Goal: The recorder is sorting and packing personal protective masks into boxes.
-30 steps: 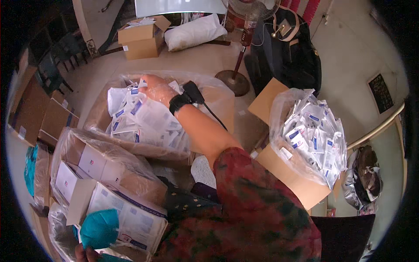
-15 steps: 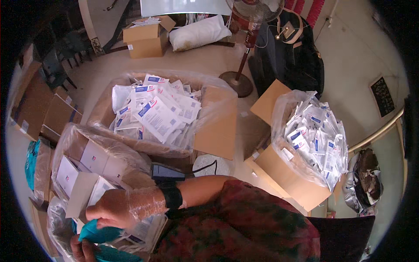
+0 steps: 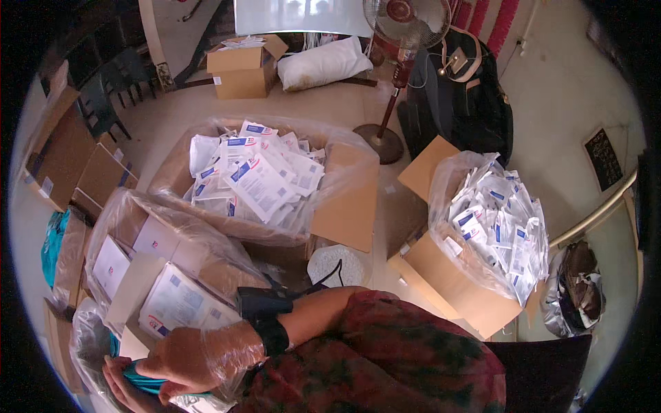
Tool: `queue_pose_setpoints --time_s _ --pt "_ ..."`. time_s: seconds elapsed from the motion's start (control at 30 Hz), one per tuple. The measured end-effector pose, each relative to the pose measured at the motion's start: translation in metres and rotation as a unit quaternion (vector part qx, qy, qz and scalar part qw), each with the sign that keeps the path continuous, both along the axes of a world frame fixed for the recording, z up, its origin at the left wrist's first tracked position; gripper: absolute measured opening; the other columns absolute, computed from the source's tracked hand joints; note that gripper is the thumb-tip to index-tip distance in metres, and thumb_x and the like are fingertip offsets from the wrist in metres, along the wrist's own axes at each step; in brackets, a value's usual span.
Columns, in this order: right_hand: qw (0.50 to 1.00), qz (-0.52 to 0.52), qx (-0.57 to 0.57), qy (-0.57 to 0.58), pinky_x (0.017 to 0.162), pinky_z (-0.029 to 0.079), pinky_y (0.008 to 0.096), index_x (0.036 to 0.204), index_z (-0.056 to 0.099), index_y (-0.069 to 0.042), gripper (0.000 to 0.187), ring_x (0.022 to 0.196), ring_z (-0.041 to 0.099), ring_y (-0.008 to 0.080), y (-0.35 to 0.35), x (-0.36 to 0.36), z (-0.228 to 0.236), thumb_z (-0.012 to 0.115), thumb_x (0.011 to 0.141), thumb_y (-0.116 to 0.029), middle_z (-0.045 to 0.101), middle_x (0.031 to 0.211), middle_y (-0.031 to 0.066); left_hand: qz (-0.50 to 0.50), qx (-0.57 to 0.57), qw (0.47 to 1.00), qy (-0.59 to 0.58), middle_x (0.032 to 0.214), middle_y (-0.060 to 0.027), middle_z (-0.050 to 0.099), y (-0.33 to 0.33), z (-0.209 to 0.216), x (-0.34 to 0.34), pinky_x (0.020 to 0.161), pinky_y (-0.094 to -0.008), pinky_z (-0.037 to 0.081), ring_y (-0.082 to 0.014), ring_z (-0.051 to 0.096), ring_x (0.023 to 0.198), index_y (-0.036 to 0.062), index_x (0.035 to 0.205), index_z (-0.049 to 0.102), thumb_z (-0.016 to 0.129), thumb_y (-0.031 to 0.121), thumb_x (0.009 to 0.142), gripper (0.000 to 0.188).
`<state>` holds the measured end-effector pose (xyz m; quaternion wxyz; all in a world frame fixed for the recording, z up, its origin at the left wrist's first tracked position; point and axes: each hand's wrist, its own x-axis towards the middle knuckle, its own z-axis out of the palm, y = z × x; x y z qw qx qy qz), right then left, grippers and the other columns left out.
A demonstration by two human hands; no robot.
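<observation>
While both hands meet at lower left, a teal piece point(image 3: 143, 380) lies between them, partly covered. Left hand point(image 3: 127, 391): fingers clamped on the teal piece at its near-left end. Right hand point(image 3: 187, 361): back upward, fingers bent over the same piece; whether they close on it, cannot tell, as the hand hides the contact. Clear film point(image 3: 227, 352) wraps the right wrist, with a black strap point(image 3: 273, 336) just above it.

Just beyond the right fingers: a stack of white printed packets point(image 3: 184, 303), beside a raised pale flap point(image 3: 138, 292). Directly behind these, a plastic-lined carton point(image 3: 224, 274) containing white boxes point(image 3: 157, 241). Left of and beyond the fingers, a second teal bundle point(image 3: 55, 248) beside a brown carton.

Farther out, ahead and to the right of the fingers: a large open carton point(image 3: 341, 217) with a loose heap of white-and-blue packets point(image 3: 265, 182). Near its closest right corner, a round pale speckled top point(image 3: 336, 265). Well to the right of the fingers, another lined carton point(image 3: 451, 275), heaped with similar packets point(image 3: 499, 220).

Farthest from the fingers, on the floor: a small open carton point(image 3: 241, 79), a white sack point(image 3: 323, 64), a pedestal fan point(image 3: 397, 76) and a large black bag point(image 3: 461, 110).
</observation>
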<state>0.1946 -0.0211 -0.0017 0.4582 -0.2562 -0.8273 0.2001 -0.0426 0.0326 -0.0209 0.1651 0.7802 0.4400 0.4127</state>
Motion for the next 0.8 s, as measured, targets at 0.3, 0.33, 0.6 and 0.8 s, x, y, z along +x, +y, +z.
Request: queue_pose_setpoints --time_s 0.3,0.33,0.6,0.8 --pt "0.974 -0.127 0.186 -0.030 0.060 0.046 0.0413 0.129 0.029 0.007 0.058 0.070 0.055 0.0325 0.009 -0.025 -0.029 0.055 0.083 -0.016 0.052 0.087 0.0178 0.122 -0.135 0.900 -0.397 0.123 -0.0157 0.055 0.029 -0.020 -0.008 0.097 -0.0407 0.042 -0.0272 0.055 0.108 0.0002 0.128 0.051 0.053 0.032 0.091 0.049" --pt "0.974 -0.124 0.186 -0.030 0.060 0.046 0.0413 0.129 0.029 0.007 0.058 0.070 0.055 0.0325 0.009 -0.029 -0.029 0.055 0.083 -0.016 0.052 0.087 0.0178 0.125 -0.134 0.899 -0.398 0.123 -0.0157 0.055 0.026 -0.025 -0.011 0.097 -0.0407 0.042 -0.0272 0.055 0.108 0.0002 0.128 0.051 0.053 0.032 0.091 0.049" --pt "0.998 -0.002 -0.050 -0.025 0.075 0.047 0.0495 0.121 0.045 -0.001 0.056 0.090 0.059 0.0411 0.009 0.012 0.016 0.066 0.072 -0.016 0.059 0.101 0.0201 0.025 -0.242 0.861 -0.446 0.118 -0.0130 0.057 0.055 -0.055 -0.058 0.095 -0.0361 0.041 -0.0248 0.053 0.108 -0.0009 0.121 0.053 0.049 0.040 0.093 0.050" --pt "0.975 0.123 -0.166 0.087 0.093 0.044 0.0417 0.125 0.045 -0.003 0.070 0.112 0.054 0.0349 0.001 0.045 0.005 0.075 0.068 -0.031 0.055 0.117 0.0214 -0.032 -0.255 0.858 -0.445 0.115 -0.0135 0.058 -0.017 -0.006 0.076 0.087 -0.0347 0.043 -0.0239 0.055 0.102 -0.0010 0.123 0.051 0.055 0.038 0.089 0.052"
